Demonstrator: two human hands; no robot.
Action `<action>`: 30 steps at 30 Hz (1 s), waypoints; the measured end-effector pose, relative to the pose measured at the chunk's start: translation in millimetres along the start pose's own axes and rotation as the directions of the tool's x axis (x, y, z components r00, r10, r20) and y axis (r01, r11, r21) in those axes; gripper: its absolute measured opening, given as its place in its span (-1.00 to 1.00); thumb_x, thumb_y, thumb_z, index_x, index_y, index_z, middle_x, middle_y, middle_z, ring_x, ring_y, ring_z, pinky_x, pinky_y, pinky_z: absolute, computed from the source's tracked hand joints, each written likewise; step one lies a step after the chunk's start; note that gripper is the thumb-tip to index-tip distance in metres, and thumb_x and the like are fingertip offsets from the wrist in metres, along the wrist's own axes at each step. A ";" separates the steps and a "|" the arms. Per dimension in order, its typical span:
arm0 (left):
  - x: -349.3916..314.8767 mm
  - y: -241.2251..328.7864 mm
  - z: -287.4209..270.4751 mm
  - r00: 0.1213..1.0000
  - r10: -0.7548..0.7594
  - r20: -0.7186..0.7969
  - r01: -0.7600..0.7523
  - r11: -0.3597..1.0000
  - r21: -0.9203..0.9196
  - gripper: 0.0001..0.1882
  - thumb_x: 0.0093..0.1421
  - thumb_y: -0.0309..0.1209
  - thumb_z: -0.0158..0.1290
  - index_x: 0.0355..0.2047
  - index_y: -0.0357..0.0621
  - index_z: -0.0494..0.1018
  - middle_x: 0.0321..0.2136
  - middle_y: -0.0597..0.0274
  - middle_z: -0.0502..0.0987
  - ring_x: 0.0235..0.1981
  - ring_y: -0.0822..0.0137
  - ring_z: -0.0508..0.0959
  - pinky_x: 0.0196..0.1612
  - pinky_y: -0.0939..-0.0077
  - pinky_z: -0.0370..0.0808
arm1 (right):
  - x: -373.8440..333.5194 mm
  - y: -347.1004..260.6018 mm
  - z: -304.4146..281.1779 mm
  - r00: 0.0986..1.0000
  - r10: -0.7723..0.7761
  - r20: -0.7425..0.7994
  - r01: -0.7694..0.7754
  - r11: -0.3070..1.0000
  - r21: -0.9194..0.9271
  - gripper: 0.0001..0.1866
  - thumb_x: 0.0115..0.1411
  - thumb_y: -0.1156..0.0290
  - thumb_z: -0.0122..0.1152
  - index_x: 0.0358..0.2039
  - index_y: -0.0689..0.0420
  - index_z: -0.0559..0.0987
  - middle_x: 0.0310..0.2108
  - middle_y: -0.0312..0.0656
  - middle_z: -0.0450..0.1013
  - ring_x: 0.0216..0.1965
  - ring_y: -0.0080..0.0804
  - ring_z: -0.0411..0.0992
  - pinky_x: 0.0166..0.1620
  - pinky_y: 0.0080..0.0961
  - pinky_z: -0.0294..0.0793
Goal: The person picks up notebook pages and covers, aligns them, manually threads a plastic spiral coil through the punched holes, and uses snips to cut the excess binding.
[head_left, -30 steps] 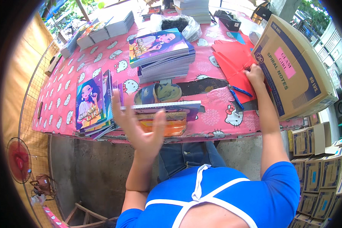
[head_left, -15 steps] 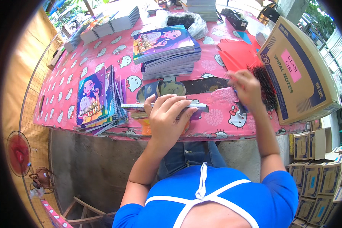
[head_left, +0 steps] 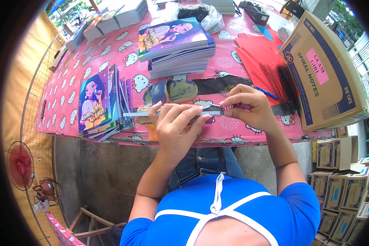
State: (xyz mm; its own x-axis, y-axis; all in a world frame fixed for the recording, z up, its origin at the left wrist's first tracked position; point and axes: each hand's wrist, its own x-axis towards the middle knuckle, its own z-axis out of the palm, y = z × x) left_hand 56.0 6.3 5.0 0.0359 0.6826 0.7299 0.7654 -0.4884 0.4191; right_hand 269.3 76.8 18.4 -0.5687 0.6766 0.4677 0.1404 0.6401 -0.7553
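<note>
The left hand [head_left: 176, 125] is clamped over a notebook page block [head_left: 131, 114], fingers across its top and thumb on the near side. The block is seen edge-on at the middle of the table [head_left: 57, 119], just in from the near edge. The right hand [head_left: 252, 108] has its thumb and forefinger pinched together on a binding coil [head_left: 242, 107], close by the block's right end. Whether the coil's tip is inside a hole cannot be told; the fingers and the fine scale hide it.

The likeliest trouble seems to lie at that end. If the left hand slackens, the sheets could slip out of line and the holes no longer match, so the coil would snag or skip one. Pushing the coil at a slant could bend its wire or tear a hole.

Toward the table's right edge, the loose black coils [head_left: 289, 88] lie against the carton [head_left: 328, 78] and partly over red sheets [head_left: 248, 51]; they could tangle if several are pulled at once. The blue-handled pliers [head_left: 267, 93] lie just beyond the right hand, where a sweeping wrist might knock them. Near the table's front left, the leaning notebooks [head_left: 95, 100] might slide if the left elbow swings out. The notebook stack [head_left: 178, 67], farther toward the table's far edge, sits unevenly and could shift if bumped.
</note>
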 end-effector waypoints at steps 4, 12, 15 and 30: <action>0.6 0.0 -0.2 1.000 0.010 -0.004 -0.010 1.000 -0.011 -0.78 -0.12 -0.30 0.34 -0.43 -0.02 0.59 -0.48 0.44 0.57 -0.39 0.42 0.48 0.02 0.34 0.14 | 4.3 -1.2 -2.5 0.999 0.012 0.044 -0.014 0.999 0.050 -0.75 -0.08 0.58 0.37 -0.31 0.15 0.65 -0.40 -0.26 0.48 -0.42 -0.51 0.46 -0.37 -0.56 0.43; -1.2 0.9 3.6 0.999 -0.016 -0.034 0.016 1.000 0.005 -0.78 -0.13 -0.30 0.34 -0.43 -0.01 0.60 -0.46 0.44 0.57 -0.39 0.42 0.47 0.03 0.34 0.13 | 13.1 -12.3 -9.1 0.986 0.091 0.140 -0.089 0.996 -0.022 -0.79 -0.02 0.60 0.31 -0.30 0.23 0.64 -0.47 -0.21 0.46 -0.46 -0.51 0.42 -0.41 -0.58 0.39; -4.1 -1.6 6.0 0.999 0.029 -0.047 -0.028 1.000 0.006 -0.77 -0.13 -0.29 0.34 -0.43 -0.01 0.60 -0.45 0.44 0.57 -0.37 0.43 0.48 0.04 0.33 0.11 | 19.4 -3.2 -11.1 0.969 0.128 0.214 -0.150 0.984 0.094 -0.78 -0.02 0.62 0.31 -0.29 0.22 0.65 -0.48 -0.20 0.46 -0.47 -0.51 0.40 -0.42 -0.57 0.37; -22.8 -20.3 8.6 0.948 0.299 -0.108 -0.288 0.952 0.108 -0.72 -0.11 -0.25 0.33 -0.35 0.05 0.59 -0.34 0.46 0.55 -0.34 0.45 0.49 0.10 0.28 0.06 | 13.2 -24.1 -7.7 0.971 0.016 0.239 0.016 0.991 -0.130 -0.76 -0.14 0.63 0.35 -0.37 0.18 0.68 -0.54 -0.22 0.43 -0.50 -0.41 0.40 -0.45 -0.50 0.34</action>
State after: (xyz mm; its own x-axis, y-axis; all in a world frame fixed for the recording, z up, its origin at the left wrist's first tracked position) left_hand 45.2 5.3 -24.8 0.1934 0.4426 0.8756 0.7877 -0.6021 0.1304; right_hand 264.6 73.1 46.4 -0.7438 0.5800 0.3323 0.2356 0.6927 -0.6817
